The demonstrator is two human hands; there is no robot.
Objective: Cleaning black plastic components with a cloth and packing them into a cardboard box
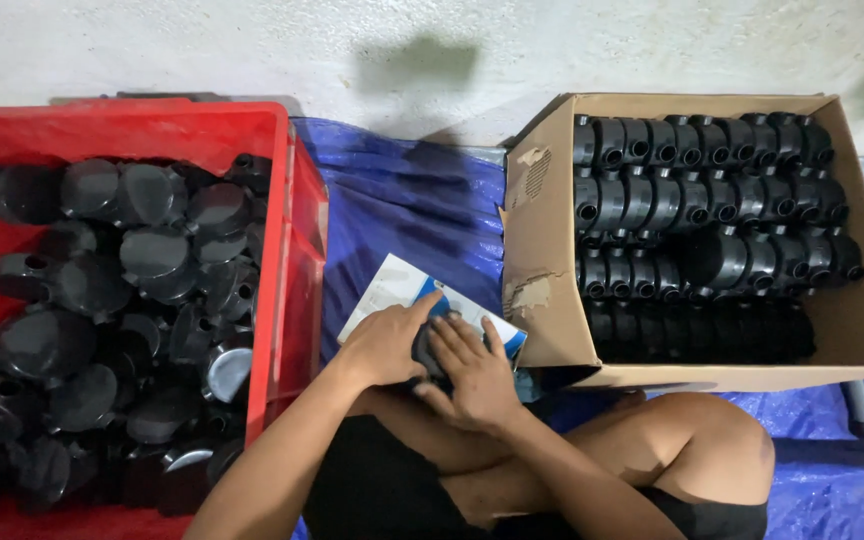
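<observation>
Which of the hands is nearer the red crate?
Left. The left hand lies just beside the red crate, while the right hand sits farther over, toward the cardboard box.

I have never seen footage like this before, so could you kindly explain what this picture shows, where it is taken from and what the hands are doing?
There is no machine here. The one picture comes from a camera worn on a person's head, looking down at their own two bare hands and crossed legs. The person sits on a blue tarpaulin. The left hand and the right hand are closed together around a small black plastic part, mostly hidden by the fingers. Under the hands lies a white and blue leaflet or packet. On the person's left stands a red crate with black round plastic fittings heaped loosely in it. On their right, a cardboard box holds similar black fittings stacked in neat rows.
</observation>
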